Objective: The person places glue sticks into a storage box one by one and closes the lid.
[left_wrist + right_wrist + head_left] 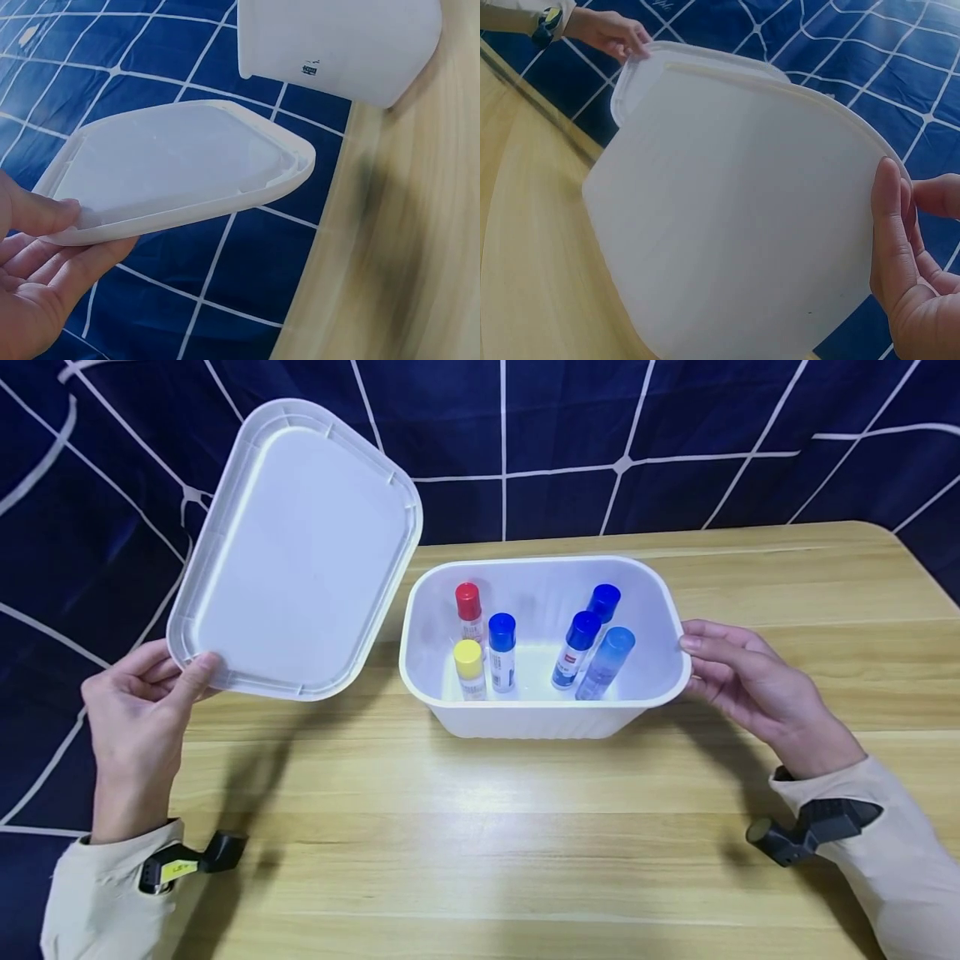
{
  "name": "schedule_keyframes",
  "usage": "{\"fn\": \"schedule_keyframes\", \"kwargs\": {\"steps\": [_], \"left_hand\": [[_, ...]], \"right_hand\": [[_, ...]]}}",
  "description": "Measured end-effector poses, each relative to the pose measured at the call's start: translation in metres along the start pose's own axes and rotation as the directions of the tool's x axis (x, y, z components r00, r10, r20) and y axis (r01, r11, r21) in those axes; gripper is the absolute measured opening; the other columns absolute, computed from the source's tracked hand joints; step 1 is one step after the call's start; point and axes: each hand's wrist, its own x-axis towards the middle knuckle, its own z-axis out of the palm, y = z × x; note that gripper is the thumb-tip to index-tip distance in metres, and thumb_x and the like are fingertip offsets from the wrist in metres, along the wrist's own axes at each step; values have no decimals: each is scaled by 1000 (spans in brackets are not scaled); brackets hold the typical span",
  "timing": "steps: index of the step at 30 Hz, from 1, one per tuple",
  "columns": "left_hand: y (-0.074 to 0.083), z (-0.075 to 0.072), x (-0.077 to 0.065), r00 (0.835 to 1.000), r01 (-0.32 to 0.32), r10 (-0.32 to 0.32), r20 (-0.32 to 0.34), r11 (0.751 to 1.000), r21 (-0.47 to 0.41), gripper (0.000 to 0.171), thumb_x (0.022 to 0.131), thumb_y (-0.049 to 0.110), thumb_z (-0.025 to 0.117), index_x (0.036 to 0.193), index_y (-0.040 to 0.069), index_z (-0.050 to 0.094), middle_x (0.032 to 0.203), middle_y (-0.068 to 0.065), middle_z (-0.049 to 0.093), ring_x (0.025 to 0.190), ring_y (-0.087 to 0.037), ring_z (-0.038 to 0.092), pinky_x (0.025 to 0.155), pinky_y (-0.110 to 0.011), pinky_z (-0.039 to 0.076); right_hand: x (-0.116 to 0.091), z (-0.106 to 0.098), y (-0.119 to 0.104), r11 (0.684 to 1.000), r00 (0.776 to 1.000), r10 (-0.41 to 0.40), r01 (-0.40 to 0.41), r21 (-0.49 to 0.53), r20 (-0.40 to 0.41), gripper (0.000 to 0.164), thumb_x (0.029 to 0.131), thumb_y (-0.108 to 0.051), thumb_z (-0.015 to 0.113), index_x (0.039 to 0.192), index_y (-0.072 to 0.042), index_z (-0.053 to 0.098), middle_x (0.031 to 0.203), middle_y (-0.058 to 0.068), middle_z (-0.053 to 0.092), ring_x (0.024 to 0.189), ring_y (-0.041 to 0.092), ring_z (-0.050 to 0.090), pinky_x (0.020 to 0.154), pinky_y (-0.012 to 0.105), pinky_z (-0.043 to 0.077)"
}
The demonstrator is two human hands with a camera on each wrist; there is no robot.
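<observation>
My left hand [142, 710] pinches one corner of a white plastic lid [307, 552], thumb on its inner face and fingers beneath. The lid is held up tilted, left of a white plastic bin [540, 718] on the table. At the bin's right end, my right hand [750, 685] grips the rim with thumb and fingers. Inside the bin stand several glue sticks: one with a red cap [468, 602], one with a yellow cap [468, 656], several with blue caps [502, 631], and a translucent blue one [606, 662] leaning. The right wrist view shows the bin's outer wall [735, 210].
The bin rests on a light wood table [480, 827], near its back edge. Behind and left of the table hangs a dark blue cloth [562, 435] with white lines. A black wrist camera is strapped over each sleeve [112, 893].
</observation>
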Motion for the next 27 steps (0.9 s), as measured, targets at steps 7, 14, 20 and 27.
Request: {"fn": "schedule_keyframes", "kwargs": {"steps": [7,14,20,27], "left_hand": [[3,5,-1,998,-50,50,23,999,20,23,74,-24,66,96,-17,67,77,-16,72,65,-18,71,60,-22,58],[5,11,-2,986,-153,145,79,982,111,21,76,-19,68,96,-15,68,79,-10,73,67,-13,71,61,-16,57],[7,21,-2,963,-261,243,116,950,173,20,76,-17,69,95,-16,67,81,-6,74,71,-10,71,62,-13,55],[10,32,-3,940,-330,308,147,930,162,22,76,-16,69,97,-20,65,86,-10,74,79,-14,72,65,-14,56]], "right_hand": [[0,-1,0,1000,1000,-1,1,-3,6,33,101,8,31,115,11,61,106,23,68,94,27,70,79,35,58],[0,-1,0,1000,1000,3,-3,-7,-16,33,100,8,32,114,11,62,105,22,68,93,27,70,77,34,59],[-1,-2,0,1000,999,1,-2,-16,-36,33,100,8,32,112,10,63,103,22,69,91,26,70,76,34,59],[1,-3,1,999,1000,5,-5,-32,-16,33,100,8,31,114,10,62,103,21,68,91,26,70,77,33,59]]}}
